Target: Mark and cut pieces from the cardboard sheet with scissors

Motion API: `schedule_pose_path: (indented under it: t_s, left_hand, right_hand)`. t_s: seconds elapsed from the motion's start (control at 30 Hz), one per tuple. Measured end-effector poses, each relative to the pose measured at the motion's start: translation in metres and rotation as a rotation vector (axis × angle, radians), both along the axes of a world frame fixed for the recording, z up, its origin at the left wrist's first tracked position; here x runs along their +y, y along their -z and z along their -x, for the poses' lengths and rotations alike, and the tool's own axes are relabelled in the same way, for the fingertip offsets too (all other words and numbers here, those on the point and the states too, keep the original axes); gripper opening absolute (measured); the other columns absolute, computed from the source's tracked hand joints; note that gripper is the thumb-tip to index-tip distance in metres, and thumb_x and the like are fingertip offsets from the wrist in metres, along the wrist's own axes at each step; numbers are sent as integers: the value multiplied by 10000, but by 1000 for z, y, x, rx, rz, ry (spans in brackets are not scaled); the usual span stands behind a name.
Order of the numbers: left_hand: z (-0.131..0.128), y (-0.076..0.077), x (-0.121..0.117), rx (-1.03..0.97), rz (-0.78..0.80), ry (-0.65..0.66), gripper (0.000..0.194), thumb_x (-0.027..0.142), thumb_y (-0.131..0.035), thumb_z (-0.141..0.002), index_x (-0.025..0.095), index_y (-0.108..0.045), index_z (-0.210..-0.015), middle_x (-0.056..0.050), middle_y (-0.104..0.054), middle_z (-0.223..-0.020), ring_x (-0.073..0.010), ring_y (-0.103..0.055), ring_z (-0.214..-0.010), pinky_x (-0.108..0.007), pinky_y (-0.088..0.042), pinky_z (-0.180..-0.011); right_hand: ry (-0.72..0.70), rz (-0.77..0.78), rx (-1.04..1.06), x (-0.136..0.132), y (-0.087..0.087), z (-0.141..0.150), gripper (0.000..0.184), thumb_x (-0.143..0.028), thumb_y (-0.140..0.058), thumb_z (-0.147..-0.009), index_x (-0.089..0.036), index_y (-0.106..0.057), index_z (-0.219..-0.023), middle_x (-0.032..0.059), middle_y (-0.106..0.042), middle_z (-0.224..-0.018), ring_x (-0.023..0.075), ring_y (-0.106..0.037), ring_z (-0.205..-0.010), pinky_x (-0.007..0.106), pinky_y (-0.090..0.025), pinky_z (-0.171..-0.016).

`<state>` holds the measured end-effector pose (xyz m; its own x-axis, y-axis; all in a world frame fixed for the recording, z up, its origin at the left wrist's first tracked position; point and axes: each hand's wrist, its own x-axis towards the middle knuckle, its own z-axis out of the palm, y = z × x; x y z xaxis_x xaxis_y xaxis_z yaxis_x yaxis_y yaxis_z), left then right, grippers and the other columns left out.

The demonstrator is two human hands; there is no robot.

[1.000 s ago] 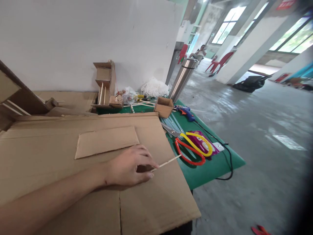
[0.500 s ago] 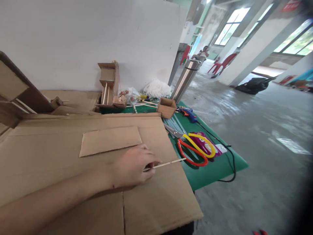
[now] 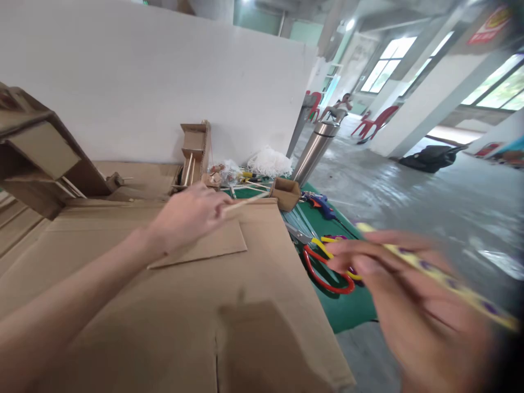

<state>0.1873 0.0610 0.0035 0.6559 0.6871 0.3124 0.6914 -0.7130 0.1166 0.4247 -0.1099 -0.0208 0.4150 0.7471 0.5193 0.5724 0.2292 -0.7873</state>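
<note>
My left hand (image 3: 190,215), smeared a little by motion, pinches a thin wooden stick (image 3: 250,201) above a rectangular cardboard piece (image 3: 223,240). The stick points to the right, toward a small open cardboard box (image 3: 285,194). On the right, my blurred right hand (image 3: 413,300) is closed around a slim yellow pencil-like thing with purple spots (image 3: 454,286). It is raised in front of the scissors (image 3: 313,275) with red and yellow handles, partly hiding them. Beneath my left hand spreads a large cardboard sheet (image 3: 270,273).
A glue gun (image 3: 321,206) and clear glue sticks (image 3: 305,221) lie on the green tabletop (image 3: 352,311). A steel flask (image 3: 315,153) stands behind. Cardboard structures (image 3: 45,142) rise at the left, near white shredded material (image 3: 269,162). A person (image 3: 339,107) sits far off.
My left hand has lifted with the stick and moved up and left, over the cardboard piece. My right hand has come into view at the right with the yellow pencil-like thing.
</note>
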Motion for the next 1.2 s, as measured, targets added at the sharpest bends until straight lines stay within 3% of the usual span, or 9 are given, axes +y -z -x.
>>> schedule_pose_path:
  t_s: [0.07, 0.2, 0.27, 0.37, 0.47, 0.77, 0.97, 1.1, 1.2]
  left_hand:
    - [23, 1, 32, 45, -74, -74, 282, 277, -422, -884, 203, -629, -1059, -77, -664, -1019, -268, -538, -1001, -374, -456, -783]
    - [65, 17, 81, 111, -31, -11, 320, 295, -382, -909, 179, -662, -1012, -103, -655, -938, -268, -528, -958, -402, -430, -832]
    - [78, 24, 93, 129, -4, 38, 326, 290, -373, -911, 177, -667, -994, -98, -658, -952, -260, -521, -961, -402, -415, -857]
    - [86, 30, 98, 151, 12, 53, 307, 279, -395, -897, 198, -675, -992, -82, -658, -949, -245, -526, -961, -386, -403, -874]
    - [88, 33, 98, 156, 30, 16, 310, 275, -407, -885, 197, -689, -986, -87, -656, -939, -243, -546, -947, -386, -405, -865]
    - [84, 35, 90, 57, 75, -103, 346, 348, -383, -902, 188, -672, -1003, -76, -673, -1032, -241, -570, -978, -373, -417, -849]
    - [57, 16, 58, 65, 264, 68, 402, 518, -476, -835, 214, -633, -1046, -56, -647, -1053, -223, -581, -961, -340, -435, -836]
    - [37, 13, 29, 175, 400, 166, 823, 681, -607, -647, 267, -443, -1339, -102, -474, -1357, -326, -410, -1234, -467, -355, -991]
    - [26, 22, 14, 257, 453, 225, 924, 680, -644, -596, 324, -354, -1397, -100, -285, -1500, -370, -239, -1348, -551, -265, -1043]
  right_hand:
    - [-81, 153, -16, 23, 3, -6, 233, -405, -557, -860, -228, -606, -1003, 79, -679, -970, 194, -672, -763, 326, -568, -637]
    - [-233, 335, -66, 65, 18, -22, 236, -355, -529, -851, -217, -535, -1041, 80, -715, -953, 191, -674, -785, 339, -543, -691]
    - [-259, 340, -101, 85, 22, -23, 202, -315, -505, -848, -201, -542, -1010, 83, -714, -944, 194, -672, -817, 331, -527, -709]
    - [-190, 366, -238, 114, 25, -11, 169, -287, -446, -859, -191, -554, -947, 56, -712, -838, 169, -661, -665, 276, -493, -619]
    - [-38, 383, -356, 146, 28, 7, 185, -306, -425, -865, -211, -562, -946, 39, -700, -769, 185, -637, -636, 270, -448, -585]
    - [61, 593, -497, 223, 36, 25, 259, -287, -503, -794, -213, -646, -998, 127, -697, -956, 318, -642, -889, 377, -455, -717]
    - [-20, 637, -556, 240, 31, 21, 249, -258, -537, -740, -211, -681, -938, 106, -702, -907, 304, -636, -860, 357, -445, -704]
    - [-86, 597, -536, 238, 30, 16, 263, -245, -544, -730, -203, -686, -948, 59, -695, -781, 219, -617, -676, 283, -421, -608]
    - [-35, 484, -493, 220, 31, 16, 334, -292, -451, -824, -196, -626, -1092, 46, -677, -776, 189, -586, -629, 270, -405, -591]
